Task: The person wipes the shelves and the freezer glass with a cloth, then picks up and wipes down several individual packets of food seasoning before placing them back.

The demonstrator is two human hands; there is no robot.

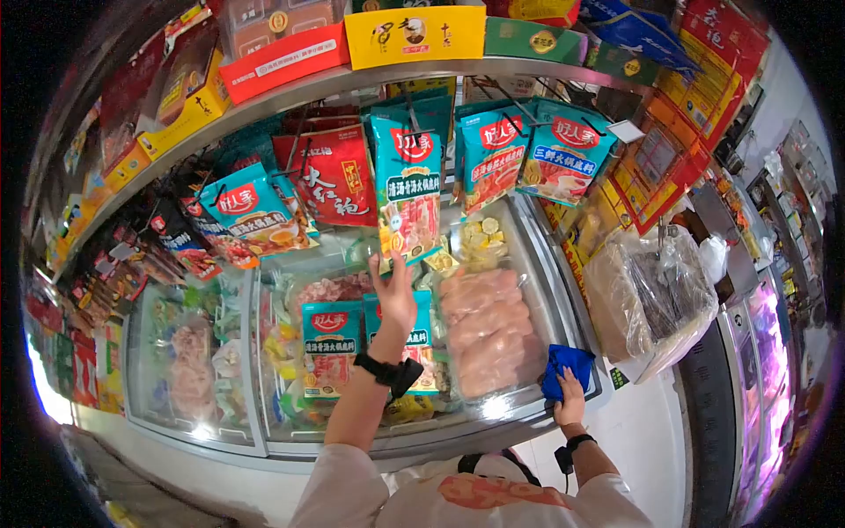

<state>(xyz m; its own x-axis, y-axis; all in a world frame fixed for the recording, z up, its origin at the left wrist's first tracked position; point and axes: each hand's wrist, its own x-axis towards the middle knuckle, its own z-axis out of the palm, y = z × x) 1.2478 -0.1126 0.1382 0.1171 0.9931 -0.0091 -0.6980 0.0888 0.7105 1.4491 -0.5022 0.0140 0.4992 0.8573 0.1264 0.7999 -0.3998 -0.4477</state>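
My left hand (393, 295) is raised to the bottom edge of a teal packet of hot pot soup base (409, 189) and grips it there. The packet's top is still at the hook on the rack. My right hand (570, 398) presses on a folded blue cloth (566, 370), which lies at the right front corner of the freezer's glass top. Two similar teal packets lie on the glass beside my left forearm: one packet (332, 350) to its left, and another packet (421, 356) partly hidden behind the wrist.
Beneath the glass, the chest freezer (290, 447) holds pale meat (491, 330) and bagged food. More seasoning packets hang along the rack, including a red packet (330, 176). A plastic-lined box (651, 295) stands at the right. Boxes line the shelf (290, 85) above.
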